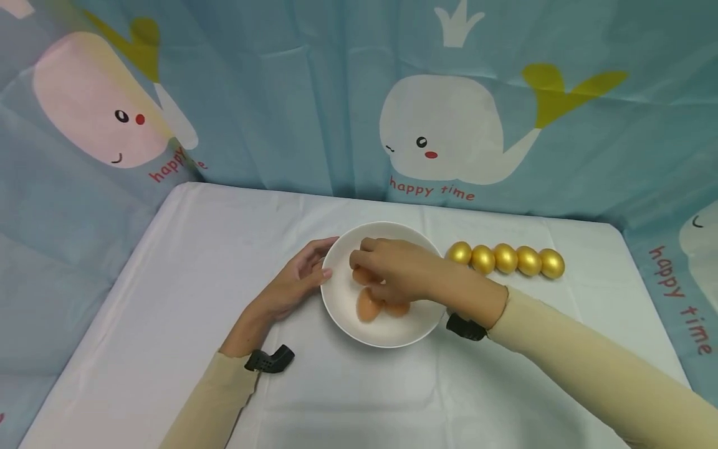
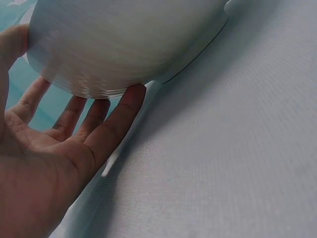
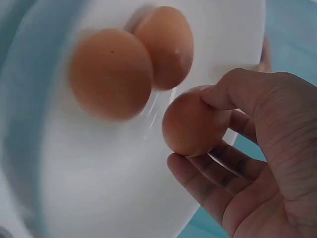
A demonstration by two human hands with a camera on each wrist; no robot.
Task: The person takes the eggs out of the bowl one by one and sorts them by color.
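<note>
A white bowl (image 1: 342,312) stands on the table with brown eggs in it. My left hand (image 1: 294,280) holds the bowl's left side, thumb tip at the rim and fingers spread along the outer wall, as the left wrist view shows. Inside the bowl, my right hand (image 1: 392,265) pinches a brown egg (image 3: 193,126) between thumb and fingers. Two other brown eggs, one rounder-looking (image 3: 111,74) and one touching it (image 3: 166,47), lie on the bowl's bottom. From the head view, the right hand partly covers the eggs.
Several golden eggs (image 1: 506,258) lie in a row right of the bowl, behind the right forearm. A white cloth covers the table (image 1: 348,399). Behind it hangs a blue curtain (image 1: 331,93) with whale prints. Each wrist carries a black device (image 1: 270,360).
</note>
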